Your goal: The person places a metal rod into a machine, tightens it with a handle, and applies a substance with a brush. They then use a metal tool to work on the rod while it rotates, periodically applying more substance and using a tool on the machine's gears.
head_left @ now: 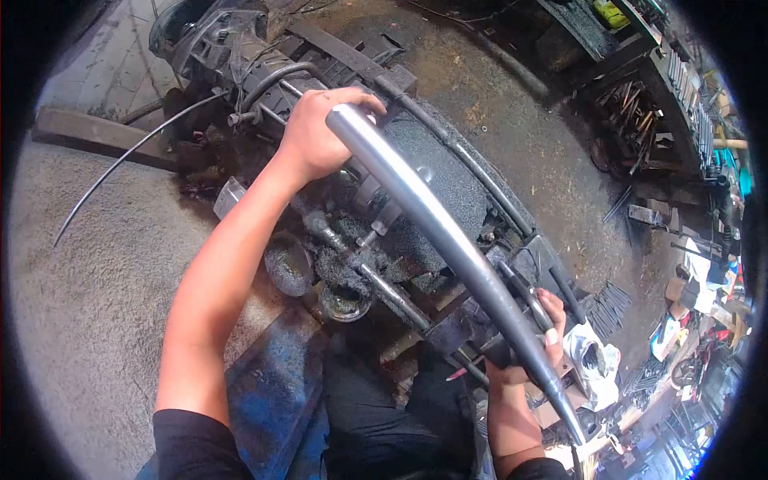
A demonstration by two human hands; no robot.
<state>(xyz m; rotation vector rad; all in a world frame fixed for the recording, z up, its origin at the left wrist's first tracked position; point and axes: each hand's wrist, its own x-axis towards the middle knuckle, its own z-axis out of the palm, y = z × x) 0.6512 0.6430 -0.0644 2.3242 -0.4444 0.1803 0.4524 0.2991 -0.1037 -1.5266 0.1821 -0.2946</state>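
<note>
Across the dark, grimy metal machine dusted with grey shavings (396, 298), one long, round, shiny steel bar (450, 232) runs slantwise, upper left to lower right. Left hand (324, 132) looks wrapped around the upper end, fingers curled behind it. Right hand (548, 326) is at the lower stretch, fingers bent beside a short, smooth grey metal cylinder (530, 298); the bar hides the palm, so I can't tell which one it's gripping. IMO with a piece that long, keep the hands spread like this, share the weight and mind both ends. Headcount, biggest down: one machine, one bar, two hands, one short cylinder, two round, grimy cup-like parts (288, 266) left of the bar.
</note>
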